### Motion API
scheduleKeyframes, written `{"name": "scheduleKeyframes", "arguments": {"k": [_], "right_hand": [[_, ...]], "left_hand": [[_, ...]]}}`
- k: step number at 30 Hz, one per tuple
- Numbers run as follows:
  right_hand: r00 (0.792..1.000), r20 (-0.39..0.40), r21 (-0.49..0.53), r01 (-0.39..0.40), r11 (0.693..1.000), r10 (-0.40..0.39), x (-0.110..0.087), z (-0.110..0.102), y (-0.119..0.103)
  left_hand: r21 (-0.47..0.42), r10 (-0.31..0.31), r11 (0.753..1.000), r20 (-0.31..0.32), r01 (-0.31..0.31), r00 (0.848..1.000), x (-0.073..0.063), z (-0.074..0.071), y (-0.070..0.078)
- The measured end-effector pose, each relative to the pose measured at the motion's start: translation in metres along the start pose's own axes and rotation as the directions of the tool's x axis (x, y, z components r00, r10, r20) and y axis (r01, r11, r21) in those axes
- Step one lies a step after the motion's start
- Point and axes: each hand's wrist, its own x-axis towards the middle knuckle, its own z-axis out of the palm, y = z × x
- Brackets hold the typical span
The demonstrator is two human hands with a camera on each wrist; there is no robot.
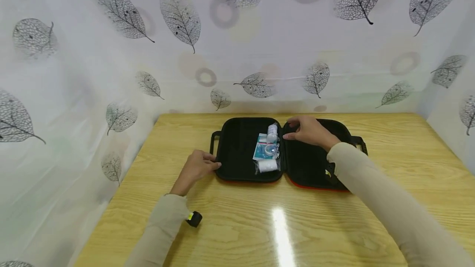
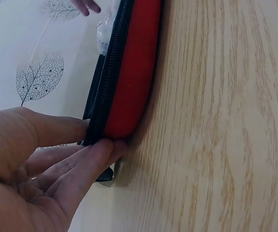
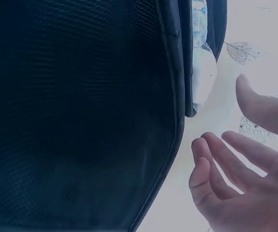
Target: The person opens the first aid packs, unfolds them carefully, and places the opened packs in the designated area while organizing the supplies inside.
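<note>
A soft case lies unfolded on the table, with a black lining point(image 1: 237, 147) and a red outer shell point(image 2: 136, 72) edged by a black zipper. My left hand point(image 1: 194, 168) pinches its near left corner, thumb and fingers on either side of the zipper edge. Over the case's right half point(image 1: 304, 164) hovers my right hand point(image 1: 309, 131), fingers apart and holding nothing. Beside the fold, in the left half, are a white wrapped roll point(image 1: 272, 132), a teal packet point(image 1: 259, 152), a clear bag with a ring-shaped item point(image 1: 270, 149) and another white wrapped roll point(image 1: 267, 165).
Black handles stick out at both ends of the case, the left handle point(image 1: 213, 141) close to my left hand. Light wood tabletop point(image 1: 237, 221) surrounds the case. A leaf-print curtain point(image 1: 237, 52) hangs behind and at the sides.
</note>
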Motion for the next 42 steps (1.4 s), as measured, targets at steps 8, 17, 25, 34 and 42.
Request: {"name": "scheduleKeyframes", "arguments": {"k": [8, 17, 25, 34, 42], "right_hand": [[0.999, 0.035, -0.036, -0.009, 0.999, 0.010, 0.026, 0.013, -0.010], [0.996, 0.082, -0.095, -0.025, 0.995, 0.033, 0.046, 0.019, -0.016], [0.994, 0.106, -0.138, -0.019, 0.990, 0.034, 0.053, 0.024, -0.019], [0.990, 0.133, -0.131, -0.039, 0.991, 0.056, 0.054, 0.023, -0.018], [0.989, 0.150, -0.109, 0.025, 0.994, -0.008, 0.058, 0.019, -0.018]], "left_hand": [[0.003, -0.003, 1.000, 0.003, 0.003, 1.000, 0.001, 0.000, 0.000], [-0.008, -0.021, 1.000, 0.002, 0.021, 1.000, 0.002, 0.000, 0.000], [0.028, -0.012, 1.000, -0.005, 0.013, 1.000, 0.002, 0.000, 0.001], [0.008, -0.018, 1.000, -0.004, 0.018, 1.000, 0.002, 0.000, 0.001], [-0.001, -0.015, 1.000, -0.004, 0.015, 1.000, 0.001, 0.000, 0.001]]}}
